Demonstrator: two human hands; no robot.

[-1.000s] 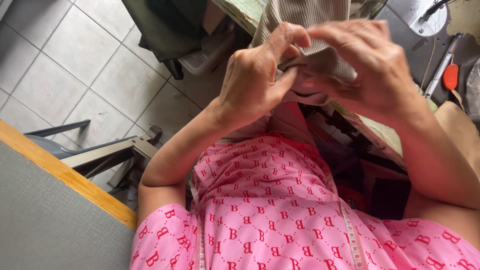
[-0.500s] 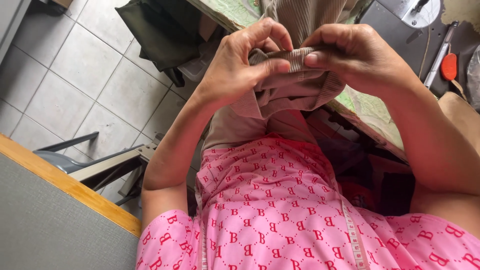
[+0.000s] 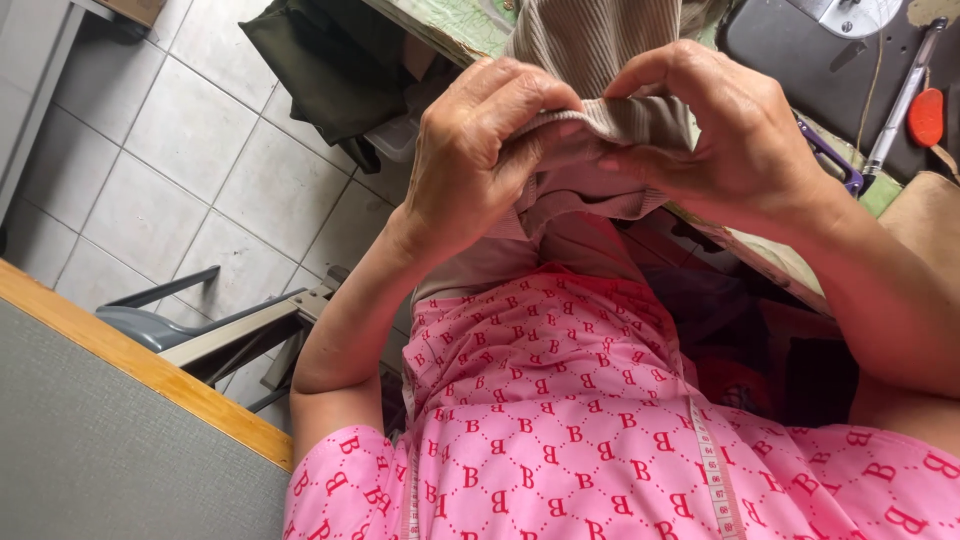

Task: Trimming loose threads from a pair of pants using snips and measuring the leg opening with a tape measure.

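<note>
The cloth (image 3: 600, 60) is a beige, finely ribbed knit with thin lengthwise stripes. It hangs down from the edge of the table (image 3: 450, 25) at the top of the view and falls toward the person's lap, where its lower part lies slack in soft folds of a plainer, pinkish-beige tone. Partway along, one edge is folded over into a thick, rounded roll that runs crosswise. That rolled edge is held up off the lap, pinched at one end in the grip of the left hand (image 3: 480, 150) and at the other in the grip of the right hand (image 3: 730, 130), stretched lightly between them. Below the roll the cloth bunches and sags.
</note>
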